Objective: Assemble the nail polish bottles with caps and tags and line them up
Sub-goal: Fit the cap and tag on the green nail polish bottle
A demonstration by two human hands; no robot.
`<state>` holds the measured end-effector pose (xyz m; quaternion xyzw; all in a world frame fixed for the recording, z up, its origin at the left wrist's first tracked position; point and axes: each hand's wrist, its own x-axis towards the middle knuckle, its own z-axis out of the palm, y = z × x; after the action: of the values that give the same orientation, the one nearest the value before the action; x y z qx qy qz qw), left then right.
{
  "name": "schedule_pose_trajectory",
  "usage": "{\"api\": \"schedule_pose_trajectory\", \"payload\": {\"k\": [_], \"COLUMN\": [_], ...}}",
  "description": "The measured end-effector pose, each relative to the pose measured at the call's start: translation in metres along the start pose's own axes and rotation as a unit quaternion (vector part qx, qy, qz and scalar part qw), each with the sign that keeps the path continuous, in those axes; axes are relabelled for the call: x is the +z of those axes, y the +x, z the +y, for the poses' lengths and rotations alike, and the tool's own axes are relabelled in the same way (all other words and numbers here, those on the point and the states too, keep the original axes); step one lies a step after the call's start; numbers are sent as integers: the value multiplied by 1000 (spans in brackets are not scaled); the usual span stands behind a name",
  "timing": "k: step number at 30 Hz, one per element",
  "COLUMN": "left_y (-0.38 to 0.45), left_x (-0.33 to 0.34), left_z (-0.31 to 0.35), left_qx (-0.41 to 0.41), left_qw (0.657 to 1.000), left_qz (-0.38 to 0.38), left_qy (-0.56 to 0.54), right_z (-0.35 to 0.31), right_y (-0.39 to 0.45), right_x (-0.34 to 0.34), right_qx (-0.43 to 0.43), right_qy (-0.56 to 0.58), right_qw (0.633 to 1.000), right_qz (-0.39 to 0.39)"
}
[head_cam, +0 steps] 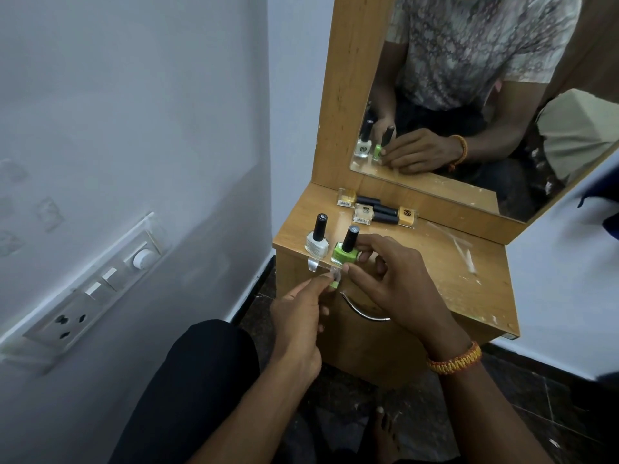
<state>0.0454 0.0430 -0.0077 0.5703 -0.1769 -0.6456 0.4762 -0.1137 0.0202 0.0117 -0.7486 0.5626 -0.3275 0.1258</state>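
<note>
Wood-grain laminate, honey-coloured and streaked with white scuffs, covers the small dressing table (435,262), which stands in a corner of pale painted walls over a dark, speckled stone floor. A tall mirror (469,95) in a matching wooden frame rises at the table's far edge and reflects the person's patterned shirt and hands. On the left wall sits a glossy white switch panel (93,289) with a round dial and sockets.

At the near left edge of the tabletop two bottles stand upright, side by side: a white nail polish bottle (316,246) with a rounded glass body, and just right of it a green nail polish bottle (345,253) with a squarer body. Both wear long, black, cylindrical caps. Three more bottles (378,211), clear, cream and orange, lie on their sides near the mirror's foot.

The right hand (395,279) has its fingers curled around the green bottle's right side, steadying it. The left hand (301,309), below the table's edge, pinches a small clear tag (335,274) between thumb and forefinger just beneath the green bottle. Another clear tag (312,264) hangs over the edge under the white bottle. A woven orange thread band (455,358) circles the right wrist.
</note>
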Motion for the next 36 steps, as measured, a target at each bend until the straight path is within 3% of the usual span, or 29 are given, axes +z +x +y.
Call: {"api": "schedule_pose_trajectory", "payload": {"k": [2,5,7,9,13,16,36], "left_y": [-8,-15,-9,6,29,38,58], "left_x": [-5,-19,-28,-35,-35,-27,-24], "left_z": [0,8,26,47,54,44,34], "left_qx": [47,204,345,432,406,397,445], "left_qw": [998,974,926,873,849,831,820], "left_qz": [35,82,99,98,9,-9,16], "left_qy": [35,60,113,206,338,390,360], "right_z": [1,2,2,3,3,4,4], "right_y": [-1,-1,-2,-2,-3,-3,-4], "right_x": [0,-1,-2,-2,-2,-3,-1], "right_qx": [4,7,5,3,-5,-6,6], "right_qy": [4,12,17,24,26,29,1], "right_qw": [1000,1000,1000,1000,1000,1000,1000], "right_qz": [-3,1,7,10,9,11,14]}}
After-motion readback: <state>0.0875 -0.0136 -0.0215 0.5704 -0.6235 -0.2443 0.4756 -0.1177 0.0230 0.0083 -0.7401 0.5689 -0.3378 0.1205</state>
